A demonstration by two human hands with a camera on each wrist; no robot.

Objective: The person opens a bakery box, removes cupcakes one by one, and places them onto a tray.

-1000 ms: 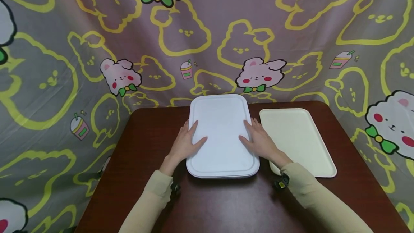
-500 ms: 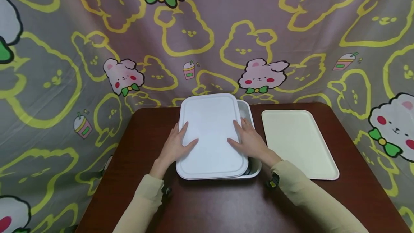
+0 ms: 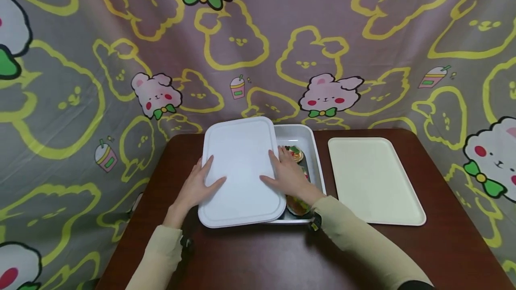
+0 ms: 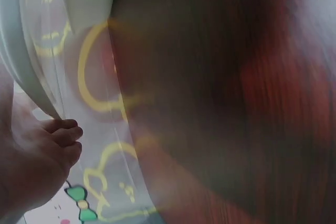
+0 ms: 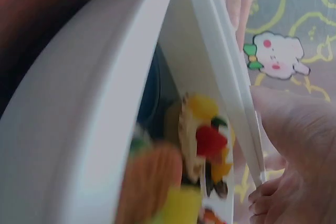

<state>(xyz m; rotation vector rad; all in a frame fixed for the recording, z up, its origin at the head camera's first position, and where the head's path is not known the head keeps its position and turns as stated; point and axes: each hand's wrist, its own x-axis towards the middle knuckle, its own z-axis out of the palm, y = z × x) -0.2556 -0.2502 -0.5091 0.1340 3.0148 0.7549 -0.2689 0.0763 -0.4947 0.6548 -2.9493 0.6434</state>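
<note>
A white rectangular lid (image 3: pixel 242 171) lies shifted left and slightly turned over a white bin (image 3: pixel 316 160), leaving the bin's right part uncovered. My left hand (image 3: pixel 196 186) grips the lid's left edge, thumb on top. On the opposite edge my right hand (image 3: pixel 291 176) holds it likewise, above the bin's opening. The right wrist view shows the lid (image 5: pixel 223 61) raised at a slant from the bin's wall (image 5: pixel 79 114). Inside sit a fruit-topped tart (image 5: pixel 210 140) and a brown bread-like piece (image 5: pixel 152 177). The lid hides the bin's left part.
A cream-coloured flat tray (image 3: pixel 375 182) lies to the right of the bin on the dark red-brown table (image 3: pixel 278 254). Behind the table hangs a patterned cloth (image 3: pixel 258 48) with cartoon rabbits. A band with a small device (image 3: pixel 316 222) sits on my right wrist.
Both hands have moved left, sliding the lid off the bin's right side and turning it slightly. The bin's right part and some food pieces have come into sight.
</note>
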